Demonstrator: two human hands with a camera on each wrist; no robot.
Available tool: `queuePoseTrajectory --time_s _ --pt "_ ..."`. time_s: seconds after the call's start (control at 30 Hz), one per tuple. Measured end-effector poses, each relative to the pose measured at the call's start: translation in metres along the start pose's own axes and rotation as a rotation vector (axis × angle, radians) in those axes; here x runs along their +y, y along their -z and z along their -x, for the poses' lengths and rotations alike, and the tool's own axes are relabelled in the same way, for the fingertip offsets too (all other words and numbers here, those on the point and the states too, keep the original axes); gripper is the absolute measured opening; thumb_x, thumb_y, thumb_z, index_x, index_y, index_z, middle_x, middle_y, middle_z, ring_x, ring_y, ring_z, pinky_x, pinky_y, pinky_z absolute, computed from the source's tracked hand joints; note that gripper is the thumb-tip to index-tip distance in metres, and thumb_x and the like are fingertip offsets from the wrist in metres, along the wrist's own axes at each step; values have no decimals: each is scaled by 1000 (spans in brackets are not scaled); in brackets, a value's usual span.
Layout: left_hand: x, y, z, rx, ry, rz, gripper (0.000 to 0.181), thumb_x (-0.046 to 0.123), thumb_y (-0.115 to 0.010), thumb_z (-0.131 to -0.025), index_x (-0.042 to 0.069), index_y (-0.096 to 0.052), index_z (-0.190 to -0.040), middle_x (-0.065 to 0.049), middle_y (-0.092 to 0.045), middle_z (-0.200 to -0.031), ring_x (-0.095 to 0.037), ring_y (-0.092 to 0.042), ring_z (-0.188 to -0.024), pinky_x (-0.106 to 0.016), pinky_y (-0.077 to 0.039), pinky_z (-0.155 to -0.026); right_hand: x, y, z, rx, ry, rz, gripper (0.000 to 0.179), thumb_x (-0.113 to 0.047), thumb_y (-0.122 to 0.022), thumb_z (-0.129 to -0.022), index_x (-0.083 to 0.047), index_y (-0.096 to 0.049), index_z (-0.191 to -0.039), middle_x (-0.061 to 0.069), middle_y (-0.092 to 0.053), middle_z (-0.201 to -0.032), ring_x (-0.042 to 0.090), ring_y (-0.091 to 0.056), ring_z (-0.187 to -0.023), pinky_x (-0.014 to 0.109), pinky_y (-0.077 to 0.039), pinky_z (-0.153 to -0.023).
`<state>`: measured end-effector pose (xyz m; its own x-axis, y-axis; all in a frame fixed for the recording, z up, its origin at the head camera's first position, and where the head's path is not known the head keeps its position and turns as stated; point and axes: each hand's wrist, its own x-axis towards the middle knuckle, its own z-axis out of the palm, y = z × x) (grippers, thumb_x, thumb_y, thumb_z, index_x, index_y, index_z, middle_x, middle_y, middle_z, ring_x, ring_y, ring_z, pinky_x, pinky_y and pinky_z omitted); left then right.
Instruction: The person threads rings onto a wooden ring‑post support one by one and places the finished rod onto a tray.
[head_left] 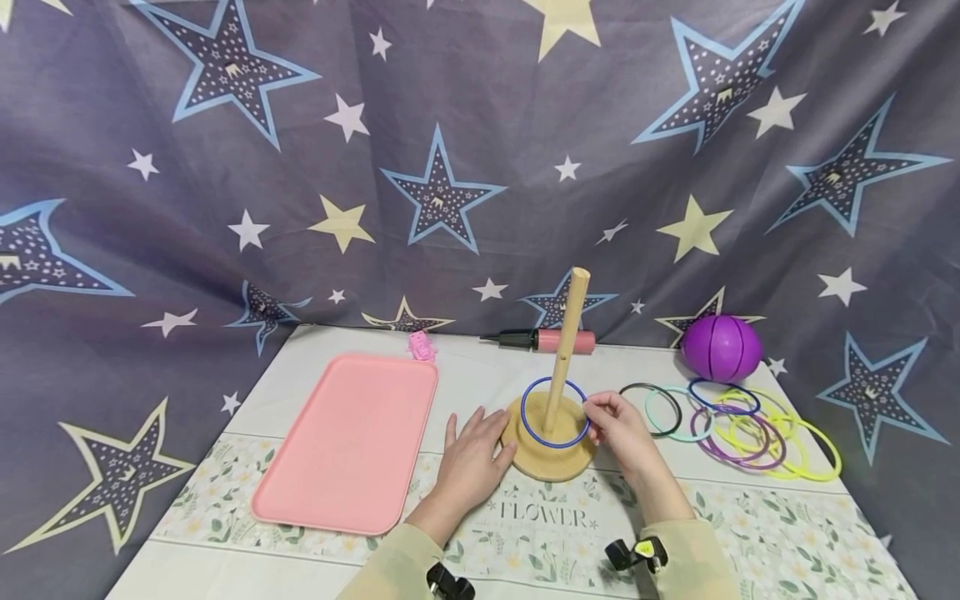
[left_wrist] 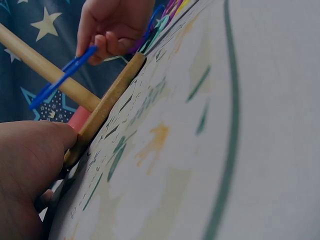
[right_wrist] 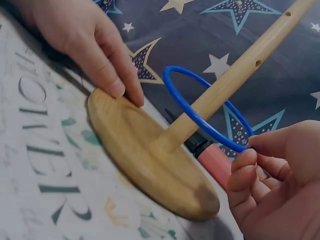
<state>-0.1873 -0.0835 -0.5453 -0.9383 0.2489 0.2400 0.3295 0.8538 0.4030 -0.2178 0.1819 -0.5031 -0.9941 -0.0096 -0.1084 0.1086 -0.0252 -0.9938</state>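
My right hand (head_left: 621,427) pinches the right side of a blue ring (head_left: 527,423) between thumb and fingertips. The ring encircles the lower part of an upright wooden pole (head_left: 567,333). In the right wrist view the ring (right_wrist: 187,107) hangs tilted, above the pole's round base (right_wrist: 150,165) and apart from it. My left hand (head_left: 471,467) touches the left edge of the wooden base (head_left: 551,467) with its fingers fairly straight. From the left wrist view, the left thumb lies at the base's rim; part of that hand is out of frame.
To the right lie several loose rings, including black (head_left: 678,417), purple (head_left: 780,446) and yellow (head_left: 828,462) ones, with a purple ball (head_left: 722,348) behind them. A pink tray (head_left: 348,442) is at left. Behind stand a small pink toy (head_left: 422,347) and a hand pump (head_left: 551,340).
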Motion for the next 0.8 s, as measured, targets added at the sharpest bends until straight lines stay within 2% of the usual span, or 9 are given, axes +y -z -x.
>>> queuePoseTrajectory --time_s 0.3,0.67,0.8 --pt "1 0 -1 -3 4 -1 55 39 -66 -111 14 -59 -160 -2 -59 -162 -34 -41 -159 -71 -12 -131 10 1 -1 -25 -36 92 20 -8 -64 -111 7 -59 -123 4 -59 -85 14 -58 -70 23 -51 -61" --pt "1 -1 0 -6 4 -2 56 39 -65 -112 13 -59 -160 -3 -59 -163 -34 -41 -160 -71 -12 -131 14 -1 1 22 -63 142 19 -9 -64 -110 6 -63 -122 5 -60 -82 15 -57 -69 22 -49 -59" --pt "0 -2 0 -8 5 -4 56 39 -65 -112 14 -59 -161 -2 -58 -163 -34 -40 -160 -71 -12 -131 16 -3 1 50 -44 179 17 -9 -66 -110 5 -64 -120 5 -61 -84 15 -57 -68 22 -48 -56"
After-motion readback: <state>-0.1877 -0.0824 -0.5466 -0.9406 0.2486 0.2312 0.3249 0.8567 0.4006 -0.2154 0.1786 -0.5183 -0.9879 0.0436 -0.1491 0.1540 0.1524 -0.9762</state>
